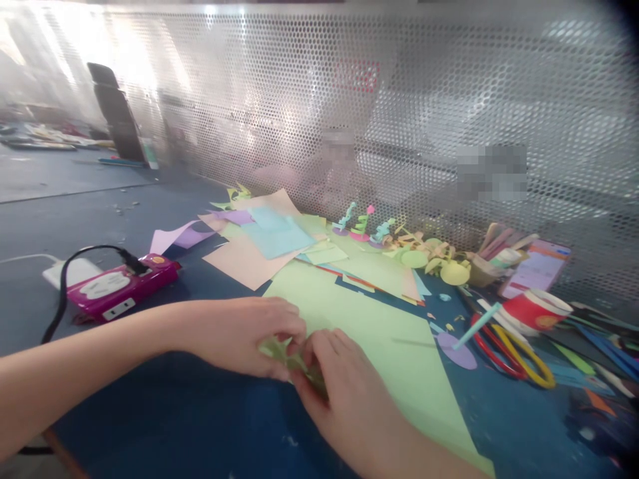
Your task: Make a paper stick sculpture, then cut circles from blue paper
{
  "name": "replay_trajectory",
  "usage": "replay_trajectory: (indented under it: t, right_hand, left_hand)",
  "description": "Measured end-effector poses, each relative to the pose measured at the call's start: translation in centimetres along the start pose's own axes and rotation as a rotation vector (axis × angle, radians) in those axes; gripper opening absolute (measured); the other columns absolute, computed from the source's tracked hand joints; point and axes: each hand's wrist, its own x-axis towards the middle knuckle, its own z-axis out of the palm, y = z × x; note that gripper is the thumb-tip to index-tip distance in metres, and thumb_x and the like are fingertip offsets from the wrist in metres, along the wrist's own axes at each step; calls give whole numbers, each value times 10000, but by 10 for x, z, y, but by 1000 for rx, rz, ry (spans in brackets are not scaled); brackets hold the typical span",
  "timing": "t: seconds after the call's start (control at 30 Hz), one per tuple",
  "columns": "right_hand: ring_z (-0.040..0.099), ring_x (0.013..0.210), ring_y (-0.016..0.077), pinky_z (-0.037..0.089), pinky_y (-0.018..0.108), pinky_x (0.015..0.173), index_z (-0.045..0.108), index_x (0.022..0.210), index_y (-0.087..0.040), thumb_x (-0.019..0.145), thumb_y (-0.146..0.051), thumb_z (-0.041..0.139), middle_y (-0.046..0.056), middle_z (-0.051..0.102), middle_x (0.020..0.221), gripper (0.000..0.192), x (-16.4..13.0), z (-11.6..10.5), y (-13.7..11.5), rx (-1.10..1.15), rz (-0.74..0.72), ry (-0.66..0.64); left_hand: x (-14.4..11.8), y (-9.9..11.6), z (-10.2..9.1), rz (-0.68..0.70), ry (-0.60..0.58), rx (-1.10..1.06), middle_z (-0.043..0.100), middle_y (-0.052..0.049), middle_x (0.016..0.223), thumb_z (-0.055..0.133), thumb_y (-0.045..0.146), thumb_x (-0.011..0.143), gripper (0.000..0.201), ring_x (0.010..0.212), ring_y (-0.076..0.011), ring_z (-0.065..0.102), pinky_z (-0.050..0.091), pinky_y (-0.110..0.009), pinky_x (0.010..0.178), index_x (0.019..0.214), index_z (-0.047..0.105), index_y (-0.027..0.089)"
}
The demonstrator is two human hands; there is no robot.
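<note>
On blue table (174, 412), both hands (299, 362) pinch a small, crumpled green paper piece (279, 351).

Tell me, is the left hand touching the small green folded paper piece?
Touching: the head view shows the left hand fingertips pinching the small green folded paper piece.

Dark blue desk (164, 426) fills lower frame. Grey metal screen full of small round holes (449, 100) stands along back edge, across whole top. Bright white light shines through screen at upper left. Black chair (117, 113) at upper left, beside second grey desk (54, 174). Blurry shapes behind screen.
</note>
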Motion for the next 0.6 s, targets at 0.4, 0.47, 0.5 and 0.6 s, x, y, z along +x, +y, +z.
replay_trajectory:
  t: [0.4,0.47,0.5,0.6]
  right_hand:
    - [462,760,208,398,353,661,375,754,-211,831,-247,498,13,488,761,150,-1,1,2,12,-3,21]
    - [457,745,199,394,349,659,370,753,-213,830,-244,499,3,480,750,154,-2,0,2,19,2,16]
    - [455,741,197,392,347,658,366,750,-214,831,-244,498,1,477,748,158,-2,-1,2,21,3,16]
    - [449,735,191,387,343,660,360,745,-214,835,-248,493,-1,474,748,164,-2,-1,2,25,-1,17]
  left_hand:
    - [-1,-14,0,-106,-78,9,494,-11,925,631,294,720,276,920,-199,437,354,-276,783,938,482,211]
    - [-4,-19,-6,-110,-120,26,487,-11,921,630,311,715,294,908,-200,438,354,-273,769,951,483,217]
    - [-5,-23,-9,-105,-141,29,489,-10,923,630,309,712,295,911,-200,439,353,-271,769,952,485,218]
    - [-10,-32,-18,-109,-191,31,499,-18,950,646,302,687,336,941,-207,441,352,-265,782,975,494,218]
